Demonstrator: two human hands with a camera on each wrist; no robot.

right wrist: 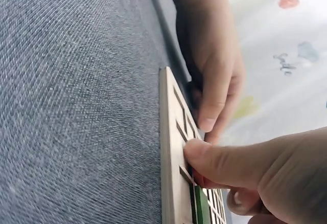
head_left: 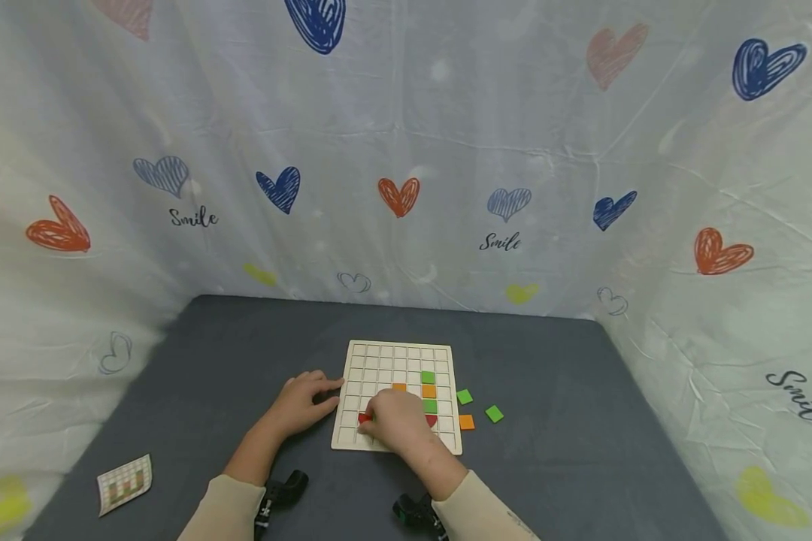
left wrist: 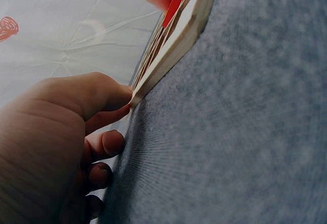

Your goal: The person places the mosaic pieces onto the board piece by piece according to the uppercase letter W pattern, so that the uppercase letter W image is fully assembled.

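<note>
A pale wooden grid board point(head_left: 368, 361) lies on the dark cloth. My right hand point(head_left: 399, 421) is over its lower part, thumb and fingers pinching a red tile point(left wrist: 172, 12) at the lower left squares. The right wrist view shows the thumb low over the grid, beside a green tile point(right wrist: 202, 206). With thumb and index finger, my left hand point(head_left: 301, 402) touches the board's left edge; its other fingers are loosely bent. Green tiles point(head_left: 428, 377), orange tiles point(head_left: 429, 391) and a second red piece point(head_left: 431, 420) sit on the board's right side. My right hand hides part of the grid.
Right of the board lie a loose orange tile point(head_left: 467, 422) and two loose green tiles point(head_left: 465, 396). A small printed pattern card point(head_left: 125, 485) rests at the table's front left. A curtain with printed hearts point(head_left: 399, 197) hangs behind the table point(head_left: 548, 376).
</note>
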